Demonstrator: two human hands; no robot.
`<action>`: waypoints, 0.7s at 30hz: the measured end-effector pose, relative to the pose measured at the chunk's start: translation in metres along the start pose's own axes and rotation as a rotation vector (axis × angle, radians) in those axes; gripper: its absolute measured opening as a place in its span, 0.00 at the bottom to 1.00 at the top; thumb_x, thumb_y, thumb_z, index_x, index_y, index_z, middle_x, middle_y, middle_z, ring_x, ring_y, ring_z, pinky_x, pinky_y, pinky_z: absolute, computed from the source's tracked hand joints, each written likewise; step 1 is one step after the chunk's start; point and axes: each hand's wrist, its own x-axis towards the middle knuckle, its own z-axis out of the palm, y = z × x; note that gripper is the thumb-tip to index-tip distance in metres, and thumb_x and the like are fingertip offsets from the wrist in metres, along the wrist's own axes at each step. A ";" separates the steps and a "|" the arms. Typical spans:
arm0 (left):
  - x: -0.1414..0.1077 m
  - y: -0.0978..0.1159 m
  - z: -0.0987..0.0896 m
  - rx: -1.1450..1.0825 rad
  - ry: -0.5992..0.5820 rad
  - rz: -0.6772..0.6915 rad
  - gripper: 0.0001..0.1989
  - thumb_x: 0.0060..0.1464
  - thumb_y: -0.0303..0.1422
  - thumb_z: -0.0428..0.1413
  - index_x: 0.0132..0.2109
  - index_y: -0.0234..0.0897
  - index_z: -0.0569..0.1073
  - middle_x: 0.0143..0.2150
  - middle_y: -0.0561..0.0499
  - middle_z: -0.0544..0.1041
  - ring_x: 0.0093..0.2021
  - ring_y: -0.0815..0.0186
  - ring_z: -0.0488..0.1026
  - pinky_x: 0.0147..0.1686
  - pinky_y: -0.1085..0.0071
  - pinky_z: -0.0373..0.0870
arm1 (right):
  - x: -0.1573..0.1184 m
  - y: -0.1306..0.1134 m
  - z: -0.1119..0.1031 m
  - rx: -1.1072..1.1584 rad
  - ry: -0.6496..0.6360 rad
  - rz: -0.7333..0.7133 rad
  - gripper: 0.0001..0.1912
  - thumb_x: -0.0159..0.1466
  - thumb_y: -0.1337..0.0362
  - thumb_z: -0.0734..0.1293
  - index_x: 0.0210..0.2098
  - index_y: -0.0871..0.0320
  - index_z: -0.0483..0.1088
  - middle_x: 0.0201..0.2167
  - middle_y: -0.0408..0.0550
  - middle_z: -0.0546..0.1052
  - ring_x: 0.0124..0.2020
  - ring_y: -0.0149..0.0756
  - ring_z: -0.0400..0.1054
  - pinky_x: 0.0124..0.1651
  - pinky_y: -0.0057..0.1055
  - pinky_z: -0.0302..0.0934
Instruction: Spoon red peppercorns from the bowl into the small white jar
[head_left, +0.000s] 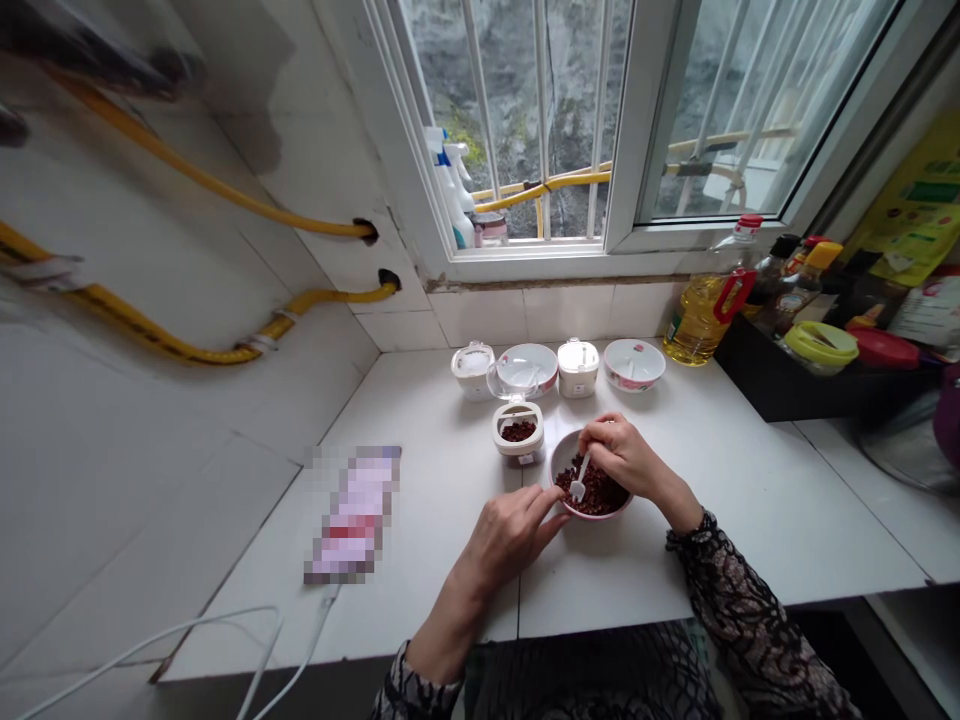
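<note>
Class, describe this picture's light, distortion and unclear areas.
Head view: daylight through the window; head view: wide-angle stretching toward the edges; head view: pixelation masks the lilac item, while the spoon reads clearly; head view: the upper-left dark object looks blurred.

No text can be read: the dark markings (150,336) on the thick yellow hose (202,354), the label (673,326) on the clear plastic oil bottle (697,312) and the print (930,190) on the yellow-and-green packet (926,225) appear too blurred.

White counter (750,480) bears bowls (563,455), jars (578,375), perhaps a phone (352,510).
</note>
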 end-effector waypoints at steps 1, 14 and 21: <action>0.000 0.000 0.000 0.002 -0.002 -0.001 0.12 0.71 0.37 0.44 0.46 0.37 0.69 0.27 0.53 0.73 0.24 0.68 0.72 0.23 0.74 0.64 | 0.000 0.000 0.001 0.010 -0.011 -0.003 0.12 0.57 0.73 0.59 0.24 0.55 0.71 0.24 0.43 0.77 0.31 0.35 0.68 0.49 0.35 0.61; 0.001 0.001 -0.001 -0.010 0.009 0.004 0.13 0.71 0.38 0.43 0.45 0.37 0.69 0.27 0.53 0.74 0.24 0.67 0.72 0.23 0.73 0.65 | 0.001 0.005 -0.002 0.374 0.076 0.272 0.09 0.53 0.68 0.58 0.23 0.57 0.69 0.14 0.37 0.67 0.18 0.29 0.60 0.26 0.26 0.55; -0.001 0.000 0.000 -0.011 -0.011 0.001 0.10 0.70 0.37 0.46 0.46 0.37 0.69 0.29 0.53 0.75 0.25 0.67 0.73 0.23 0.73 0.66 | 0.003 0.006 -0.002 0.449 0.129 0.395 0.08 0.51 0.65 0.59 0.23 0.57 0.70 0.13 0.39 0.67 0.18 0.31 0.61 0.27 0.28 0.56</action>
